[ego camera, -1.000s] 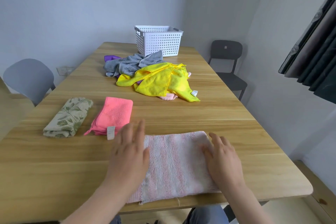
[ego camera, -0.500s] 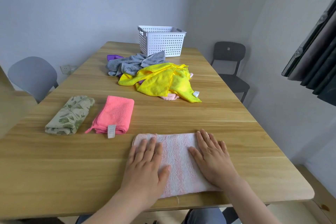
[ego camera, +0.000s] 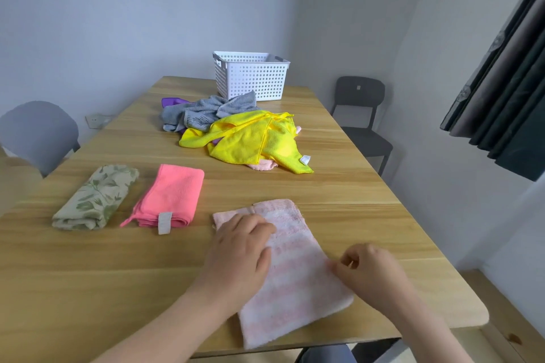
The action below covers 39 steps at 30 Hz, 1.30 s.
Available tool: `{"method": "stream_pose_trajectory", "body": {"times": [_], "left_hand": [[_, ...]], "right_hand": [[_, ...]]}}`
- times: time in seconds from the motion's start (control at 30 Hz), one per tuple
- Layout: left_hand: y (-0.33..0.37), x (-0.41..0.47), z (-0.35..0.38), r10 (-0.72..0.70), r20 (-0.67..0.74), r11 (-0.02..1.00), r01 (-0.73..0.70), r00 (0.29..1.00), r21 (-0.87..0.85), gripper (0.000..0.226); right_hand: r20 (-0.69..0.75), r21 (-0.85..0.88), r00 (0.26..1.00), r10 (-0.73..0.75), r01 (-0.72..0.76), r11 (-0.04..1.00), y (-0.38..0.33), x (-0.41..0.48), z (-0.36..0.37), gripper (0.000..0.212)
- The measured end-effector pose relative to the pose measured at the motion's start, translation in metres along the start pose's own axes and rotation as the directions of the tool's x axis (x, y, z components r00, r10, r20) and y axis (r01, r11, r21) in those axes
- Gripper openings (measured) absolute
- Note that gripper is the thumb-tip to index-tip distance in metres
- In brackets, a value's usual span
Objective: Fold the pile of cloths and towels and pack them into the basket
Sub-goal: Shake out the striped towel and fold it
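Left hand (ego camera: 241,253) lies on the left part of the pale pink towel (ego camera: 298,283), knuckles up, fingers bent down onto the cloth; can't tell if it grips a fold or just presses. Right hand (ego camera: 368,271) is at the towel's right edge, fingers curled, thumb and forefinger pinching that edge. The towel is folded into a long strip, lying at an angle at the near edge of the wooden table (ego camera: 88,289), its near end right at the table edge. To the left, apart from it: folded pink cloth (ego camera: 174,194) with a white tag on its near edge, and just beside that a folded leaf-print cloth (ego camera: 97,194). Mid-table is the unfolded pile: yellow cloth (ego camera: 250,141) on top in front, grey towel (ego camera: 206,112) behind it, a purple cloth (ego camera: 171,102) poking out at the far left, a bit of pale pink under the yellow. White perforated basket (ego camera: 250,79) stands at the far end, just behind the pile; its inside isn't visible. Grey chair (ego camera: 38,132) on the left, dark chair (ego camera: 359,115) on the right, dark curtain (ego camera: 507,82) at far right.
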<state>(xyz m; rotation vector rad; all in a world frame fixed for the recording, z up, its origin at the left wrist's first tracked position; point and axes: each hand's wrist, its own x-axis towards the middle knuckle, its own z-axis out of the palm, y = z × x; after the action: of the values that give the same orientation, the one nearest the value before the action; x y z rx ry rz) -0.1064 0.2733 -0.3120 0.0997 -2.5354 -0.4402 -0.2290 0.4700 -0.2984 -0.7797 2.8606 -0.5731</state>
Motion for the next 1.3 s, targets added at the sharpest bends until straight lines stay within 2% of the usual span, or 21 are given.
{"method": "stream_pose_trajectory", "body": {"times": [0.07,0.13,0.2,0.27,0.33,0.43,0.6,0.7,0.8,0.9,0.97,1.0,1.07,1.1,1.17,1.23,1.3], "left_hand": [[0.004,-0.023,0.000,-0.040,0.035,0.995,0.043,0.999,-0.095,0.023],[-0.001,-0.044,0.001,-0.040,0.120,0.992,0.054,0.992,-0.113,0.024],[-0.007,-0.062,0.002,-0.041,0.182,0.992,0.061,0.982,-0.111,0.036],[-0.010,-0.076,0.004,-0.024,0.198,0.996,0.041,0.980,-0.082,0.050],[-0.009,-0.082,0.003,0.003,0.228,1.000,-0.001,0.974,-0.005,0.060],[-0.008,-0.086,0.001,0.023,0.272,0.992,-0.055,0.962,0.111,0.070],[-0.003,-0.097,0.001,0.069,0.309,0.978,-0.125,0.949,0.166,0.068],[0.001,-0.102,0.000,0.137,0.312,0.970,-0.192,0.940,0.152,0.075],[0.005,-0.105,-0.007,0.152,0.351,0.977,-0.194,0.924,0.090,0.082],[0.017,-0.094,-0.035,0.063,0.281,0.997,-0.049,0.958,-0.059,0.061],[0.033,-0.076,-0.066,0.000,0.230,0.971,0.055,0.973,-0.233,0.033],[0.042,-0.064,-0.081,-0.016,0.144,0.944,0.063,0.989,-0.325,0.023],[0.056,-0.036,-0.111,-0.102,0.003,0.882,0.092,0.995,-0.462,0.026],[0.061,-0.017,-0.125,-0.164,0.003,0.843,0.142,0.986,-0.519,0.026],[0.057,0.016,-0.141,-0.249,0.142,0.730,0.282,0.958,-0.623,0.022],[0.047,0.043,-0.149,-0.281,0.331,0.618,0.434,0.901,-0.656,0.036],[0.037,0.056,-0.141,-0.350,0.410,0.635,0.535,0.842,-0.557,0.030]], "right_hand": [[0.014,0.034,0.999,-0.052,0.052,0.998,0.002,-0.002,-0.002,0.027],[-0.010,0.086,0.990,-0.138,0.139,0.987,-0.003,-0.005,-0.002,0.020],[-0.029,0.141,0.963,-0.267,0.268,0.953,-0.008,-0.008,0.007,0.040],[-0.018,0.185,0.915,-0.404,0.400,0.898,-0.011,-0.013,0.019,0.049],[0.005,0.206,0.878,-0.479,0.468,0.859,-0.008,-0.019,0.032,0.055],[0.006,0.205,0.859,-0.512,0.500,0.841,0.003,-0.031,0.042,0.073],[0.037,0.085,0.817,-0.576,0.571,0.816,0.016,-0.053,0.042,0.084],[-0.005,0.002,0.801,-0.598,0.598,0.801,0.022,-0.062,0.048,0.077],[-0.075,-0.045,0.774,-0.629,0.627,0.777,0.025,-0.071,0.046,0.064],[-0.126,-0.007,0.792,-0.598,0.602,0.799,0.014,-0.081,0.017,0.040],[-0.159,0.074,0.815,-0.557,0.572,0.817,-0.001,-0.086,-0.018,0.015],[-0.203,0.113,0.811,-0.549,0.576,0.810,-0.010,-0.086,-0.036,0.010],[-0.293,0.203,0.806,-0.514,0.578,0.791,-0.027,-0.079,-0.072,0.017],[-0.335,0.255,0.807,-0.487,0.575,0.778,-0.036,-0.072,-0.091,0.023],[-0.371,0.351,0.831,-0.415,0.539,0.766,-0.052,-0.055,-0.118,0.035],[-0.297,0.405,0.887,-0.355,0.453,0.794,-0.061,-0.032,-0.134,0.046],[-0.129,0.403,0.947,-0.295,0.322,0.857,-0.061,-0.010,-0.134,0.046]]}}
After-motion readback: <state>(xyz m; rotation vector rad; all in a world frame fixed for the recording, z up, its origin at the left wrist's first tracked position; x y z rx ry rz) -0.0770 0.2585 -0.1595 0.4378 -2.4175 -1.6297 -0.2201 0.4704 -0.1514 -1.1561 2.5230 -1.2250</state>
